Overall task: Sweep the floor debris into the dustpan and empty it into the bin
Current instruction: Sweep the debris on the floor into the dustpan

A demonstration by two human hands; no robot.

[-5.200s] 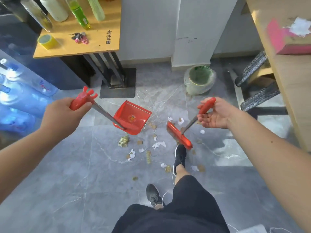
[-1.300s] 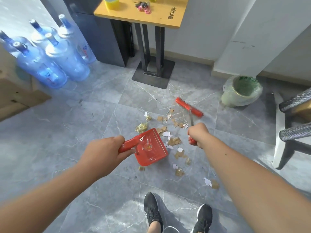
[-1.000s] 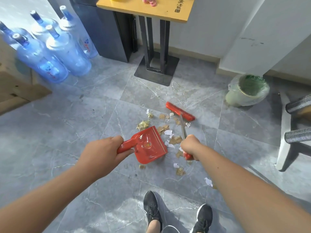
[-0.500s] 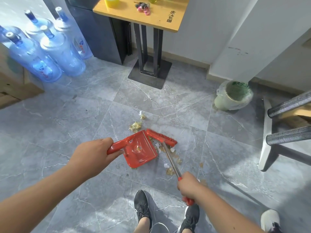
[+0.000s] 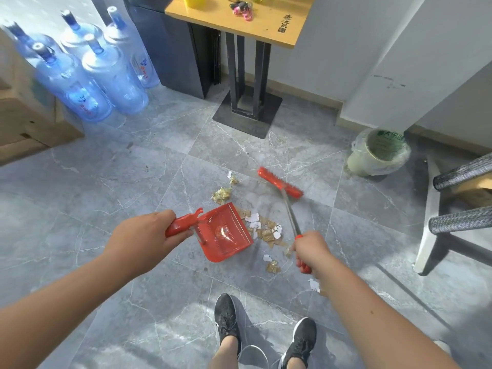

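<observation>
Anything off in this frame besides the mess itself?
Only the expected litter: paper scraps heaped at the dustpan lip, plus strays by the right hand. The pan looks nearly empty. The lined bin stands upright.

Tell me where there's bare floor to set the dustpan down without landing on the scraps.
Bare tile lies left of the dustpan, between it and the water bottles, and also between the brush head and the bin. It is crowded along the dustpan's right edge, where the debris is piled, and by the crumpled wrapper just beyond it.
</observation>
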